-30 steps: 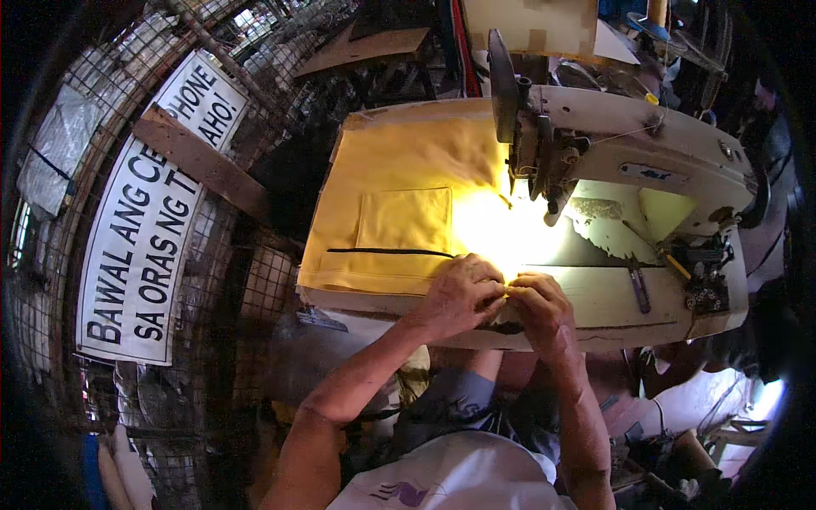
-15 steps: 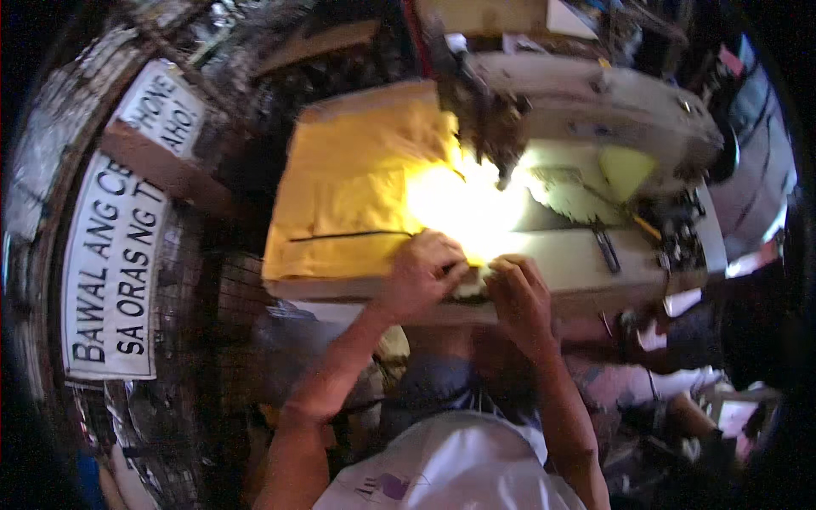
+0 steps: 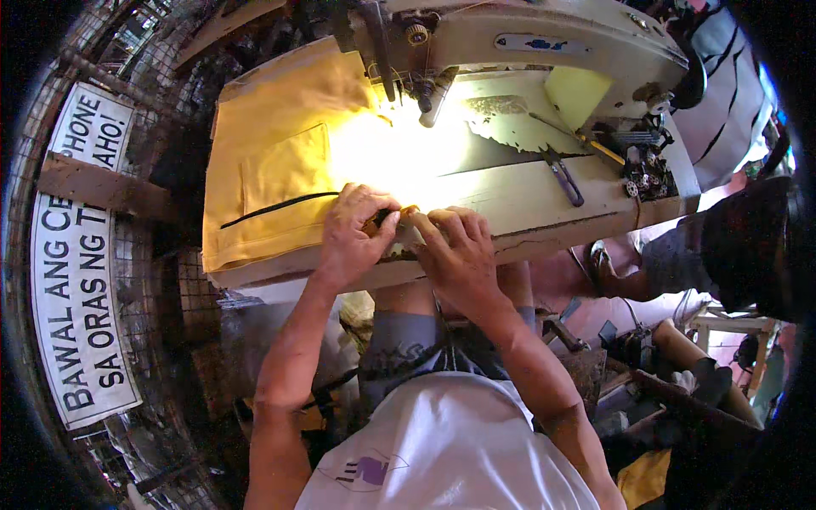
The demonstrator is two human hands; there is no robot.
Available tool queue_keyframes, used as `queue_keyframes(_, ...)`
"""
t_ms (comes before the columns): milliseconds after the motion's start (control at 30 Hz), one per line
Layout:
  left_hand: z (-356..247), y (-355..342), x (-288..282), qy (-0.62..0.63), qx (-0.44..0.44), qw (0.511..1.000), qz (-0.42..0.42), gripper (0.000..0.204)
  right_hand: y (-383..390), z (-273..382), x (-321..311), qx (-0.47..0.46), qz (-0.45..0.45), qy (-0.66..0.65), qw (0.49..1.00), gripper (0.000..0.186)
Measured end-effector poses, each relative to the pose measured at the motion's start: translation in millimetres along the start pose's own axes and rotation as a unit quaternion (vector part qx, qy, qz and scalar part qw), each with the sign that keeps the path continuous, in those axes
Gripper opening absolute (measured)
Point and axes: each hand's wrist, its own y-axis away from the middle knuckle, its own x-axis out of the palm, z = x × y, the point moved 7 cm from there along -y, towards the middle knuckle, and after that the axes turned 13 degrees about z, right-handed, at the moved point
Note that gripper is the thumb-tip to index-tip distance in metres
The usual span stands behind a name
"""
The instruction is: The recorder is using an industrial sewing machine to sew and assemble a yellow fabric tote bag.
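Yellow fabric [image 3: 225, 157] with a stitched pocket-like panel lies on the sewing machine table [image 3: 518, 204], left of and beneath the machine's needle area. A thin black strip [image 3: 276, 209] runs across it and passes under my left hand [image 3: 357, 229]. That hand is closed at the fabric's near right edge, thumb and fingers pinching the strip and cloth. My right hand [image 3: 461, 255] is beside it, fingers curled and fingertips pressed together on a small yellow fold of the same edge. Lamp glare washes out the cloth just beyond both hands.
The sewing machine [image 3: 544, 42] spans the back. Thread snips [image 3: 563, 177], a yellow-handled tool [image 3: 602, 150], a yellow card [image 3: 576, 95] and metal bobbins [image 3: 642, 180] lie on the table's right. A wire-mesh wall with a white sign [image 3: 85, 323] stands left. Another person's leg [image 3: 659, 263] is at right.
My view has shifted, so the table and machine sit higher and further left in the picture. Both hands stay at the fabric's edge, the right one now showing more of its back.
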Motion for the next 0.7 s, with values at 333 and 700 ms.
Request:
queue_keyframes(333,6.4,3.2,0.1,0.009,-0.055,0.998,-0.025,0.012,-12.7,4.4,8.0,-0.011,0.036,0.000,0.999,0.043)
queue_keyframes(700,-16.1,-6.9,4.3,-0.162,0.052,0.982,0.078,0.019,8.8,10.0,18.2,0.001,-0.001,0.041,0.999,0.045)
